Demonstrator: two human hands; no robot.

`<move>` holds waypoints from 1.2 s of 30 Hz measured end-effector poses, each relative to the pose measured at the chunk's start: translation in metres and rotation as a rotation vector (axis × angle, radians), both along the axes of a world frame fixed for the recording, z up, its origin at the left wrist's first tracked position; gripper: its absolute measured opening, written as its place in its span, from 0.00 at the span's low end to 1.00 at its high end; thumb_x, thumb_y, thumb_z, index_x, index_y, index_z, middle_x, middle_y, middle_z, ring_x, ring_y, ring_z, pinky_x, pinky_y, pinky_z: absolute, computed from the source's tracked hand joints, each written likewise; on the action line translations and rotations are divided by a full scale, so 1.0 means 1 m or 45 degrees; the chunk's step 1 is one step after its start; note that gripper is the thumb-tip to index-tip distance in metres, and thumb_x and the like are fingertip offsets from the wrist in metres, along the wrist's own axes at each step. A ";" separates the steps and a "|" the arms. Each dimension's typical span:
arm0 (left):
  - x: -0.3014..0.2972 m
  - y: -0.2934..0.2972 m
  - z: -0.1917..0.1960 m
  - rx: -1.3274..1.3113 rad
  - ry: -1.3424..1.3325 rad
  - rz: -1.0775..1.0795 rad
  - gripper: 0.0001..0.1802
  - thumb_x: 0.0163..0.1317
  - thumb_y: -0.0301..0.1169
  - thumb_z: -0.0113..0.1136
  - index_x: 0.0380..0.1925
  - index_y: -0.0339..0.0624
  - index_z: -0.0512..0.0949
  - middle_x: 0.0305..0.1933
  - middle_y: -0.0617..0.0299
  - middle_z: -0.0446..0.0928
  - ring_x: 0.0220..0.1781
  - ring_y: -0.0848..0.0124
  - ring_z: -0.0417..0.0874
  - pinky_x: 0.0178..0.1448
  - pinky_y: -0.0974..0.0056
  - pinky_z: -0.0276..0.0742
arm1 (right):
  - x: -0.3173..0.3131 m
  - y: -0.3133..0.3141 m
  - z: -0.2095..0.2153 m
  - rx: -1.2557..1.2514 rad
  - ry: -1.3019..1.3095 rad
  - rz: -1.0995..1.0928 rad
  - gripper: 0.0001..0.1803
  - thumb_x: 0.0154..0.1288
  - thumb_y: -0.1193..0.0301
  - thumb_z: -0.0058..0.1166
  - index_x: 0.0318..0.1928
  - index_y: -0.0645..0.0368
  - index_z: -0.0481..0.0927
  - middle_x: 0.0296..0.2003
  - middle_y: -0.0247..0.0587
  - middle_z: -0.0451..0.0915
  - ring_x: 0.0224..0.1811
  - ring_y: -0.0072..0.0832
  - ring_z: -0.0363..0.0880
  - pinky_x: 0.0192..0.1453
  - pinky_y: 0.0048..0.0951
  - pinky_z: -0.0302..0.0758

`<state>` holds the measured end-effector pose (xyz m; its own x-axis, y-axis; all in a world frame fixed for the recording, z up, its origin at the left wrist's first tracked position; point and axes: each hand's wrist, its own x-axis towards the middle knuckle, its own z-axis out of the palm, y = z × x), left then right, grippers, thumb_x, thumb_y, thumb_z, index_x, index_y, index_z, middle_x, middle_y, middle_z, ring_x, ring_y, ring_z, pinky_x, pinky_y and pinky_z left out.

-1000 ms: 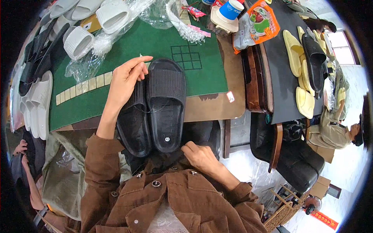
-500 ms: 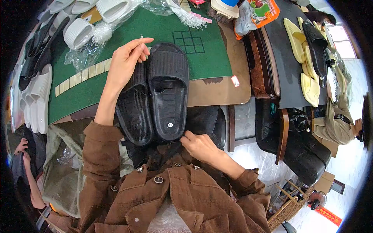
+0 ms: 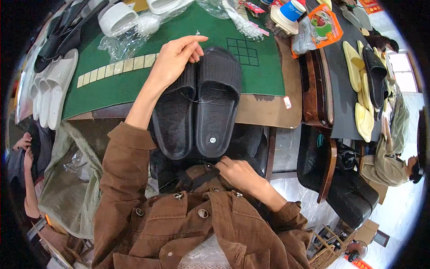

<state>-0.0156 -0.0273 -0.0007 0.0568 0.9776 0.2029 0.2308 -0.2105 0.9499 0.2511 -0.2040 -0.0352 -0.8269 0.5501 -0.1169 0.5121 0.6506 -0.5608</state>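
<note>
A pair of black ribbed slippers, left one [image 3: 172, 125] and right one [image 3: 217, 114], lies side by side at the table edge, heels toward me. A thin clear loop [image 3: 195, 99] spans the gap between their straps. My left hand [image 3: 175, 62] is over the toe of the left slipper, thumb and fingers closed together. A tiny white piece [image 3: 197, 32] shows just beyond its fingertips; whatever they pinch is hidden. Below the heel of the right slipper, my right hand [image 3: 239, 175] is closed, its fingers curled beside a dark strap [image 3: 204, 179]. What it grips cannot be seen.
White slippers [image 3: 62, 89] and plastic bags of small white fasteners [image 3: 145, 28] lie on the green mat [image 3: 260, 83]. An orange-and-white packet [image 3: 320, 29] and a blue-and-white cup [image 3: 291, 10] stand farther right. Yellow slippers [image 3: 363, 121] lie on another table, near a black chair [image 3: 313, 157].
The whole view has shifted, so the table and slippers appear farther right and slightly higher. Both hands keep nearly the same pose beside the slippers.
</note>
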 end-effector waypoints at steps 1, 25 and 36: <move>-0.001 0.001 -0.002 0.013 -0.010 -0.011 0.15 0.69 0.26 0.44 0.50 0.36 0.78 0.31 0.62 0.79 0.31 0.77 0.76 0.39 0.71 0.75 | 0.005 0.003 0.008 -0.146 -0.043 -0.001 0.09 0.59 0.73 0.53 0.37 0.66 0.75 0.33 0.50 0.75 0.33 0.47 0.80 0.35 0.40 0.79; -0.002 0.000 -0.002 -0.053 -0.105 0.129 0.08 0.63 0.28 0.55 0.35 0.34 0.79 0.27 0.63 0.79 0.27 0.78 0.76 0.33 0.71 0.73 | -0.135 0.217 0.058 -0.071 1.036 -0.795 0.08 0.62 0.74 0.53 0.36 0.65 0.82 0.26 0.41 0.82 0.27 0.21 0.80 0.33 0.24 0.75; 0.001 -0.001 0.002 -0.054 -0.089 0.264 0.09 0.62 0.28 0.54 0.33 0.35 0.80 0.25 0.63 0.79 0.26 0.78 0.77 0.32 0.71 0.73 | -0.137 0.224 0.045 -0.284 1.342 -0.876 0.08 0.67 0.71 0.48 0.38 0.63 0.76 0.35 0.36 0.80 0.34 0.20 0.78 0.33 0.22 0.74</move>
